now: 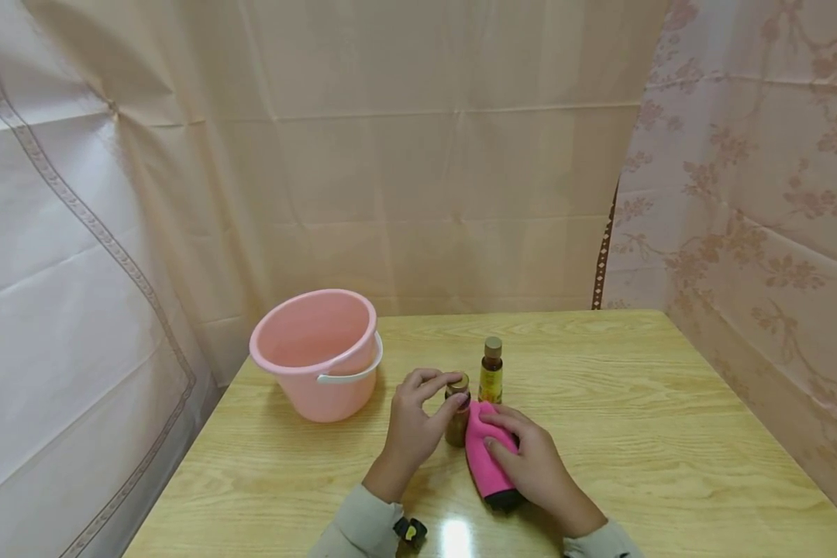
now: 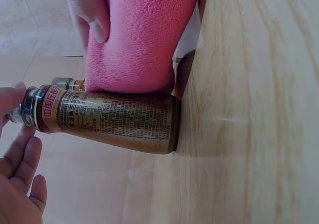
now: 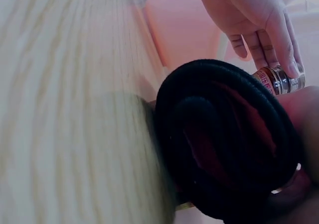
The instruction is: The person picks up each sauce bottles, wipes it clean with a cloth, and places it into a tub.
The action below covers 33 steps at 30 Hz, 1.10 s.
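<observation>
A brown sesame oil bottle (image 2: 119,119) with a gold cap stands upright on the table. My left hand (image 1: 415,418) pinches it at the cap and neck between thumb and forefinger, the other fingers loose beside it. Against the bottle's right side lies a rolled, fuzzy pink cloth (image 1: 487,457), and my right hand (image 1: 533,457) grips it from the right. The cloth's near end has a thick black edge (image 3: 214,79), showing rolled layers in the right wrist view. Just behind the cloth stands a second bottle (image 1: 491,376) with a yellow label and gold cap, its base hidden.
A pink bucket (image 1: 328,403) with a white handle stands on the left of the wooden table (image 1: 635,434). Pale curtains (image 1: 418,155) hang behind the table, with flowered cloth (image 1: 774,232) on the right.
</observation>
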Available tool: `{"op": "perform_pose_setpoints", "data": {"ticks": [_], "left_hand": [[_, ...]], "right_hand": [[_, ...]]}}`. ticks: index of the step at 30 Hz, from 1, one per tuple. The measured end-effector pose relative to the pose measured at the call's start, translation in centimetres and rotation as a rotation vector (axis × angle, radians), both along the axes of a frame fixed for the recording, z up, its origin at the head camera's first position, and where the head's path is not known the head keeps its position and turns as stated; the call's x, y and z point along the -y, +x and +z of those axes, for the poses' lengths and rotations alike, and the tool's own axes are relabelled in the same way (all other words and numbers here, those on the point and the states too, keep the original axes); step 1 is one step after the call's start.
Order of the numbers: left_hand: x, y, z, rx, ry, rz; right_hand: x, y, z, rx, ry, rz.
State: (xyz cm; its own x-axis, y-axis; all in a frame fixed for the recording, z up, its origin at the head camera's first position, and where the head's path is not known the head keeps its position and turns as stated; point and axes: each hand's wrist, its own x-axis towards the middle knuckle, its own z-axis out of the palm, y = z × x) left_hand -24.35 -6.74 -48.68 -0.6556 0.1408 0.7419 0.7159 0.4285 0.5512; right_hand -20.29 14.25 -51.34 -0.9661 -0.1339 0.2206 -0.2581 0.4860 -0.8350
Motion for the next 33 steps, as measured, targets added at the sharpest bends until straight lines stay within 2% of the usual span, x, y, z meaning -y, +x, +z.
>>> {"op": "perform_pose_setpoints", "data": {"ticks": [6,12,19,33], "left_hand": [[0.02,-0.06,-0.08,-0.020,-0.014,0.009],[0.02,-0.04,-0.01,-0.029,-0.025,-0.011],[0.07,-0.01,0.07,-0.014,-0.041,-0.011],[-0.08,0.03,-0.03,-0.032,-0.060,0.000]], "right_hand": [[-0.01,0.19,0.15,-0.076,-0.067,0.002],[-0.05,0.40,0.23,-0.185,-0.128,0.020],[-0.03,0.49,0.53,-0.215,-0.231,0.044],[-0.18,0.25,0.15,-0.233,-0.217,0.058]]}}
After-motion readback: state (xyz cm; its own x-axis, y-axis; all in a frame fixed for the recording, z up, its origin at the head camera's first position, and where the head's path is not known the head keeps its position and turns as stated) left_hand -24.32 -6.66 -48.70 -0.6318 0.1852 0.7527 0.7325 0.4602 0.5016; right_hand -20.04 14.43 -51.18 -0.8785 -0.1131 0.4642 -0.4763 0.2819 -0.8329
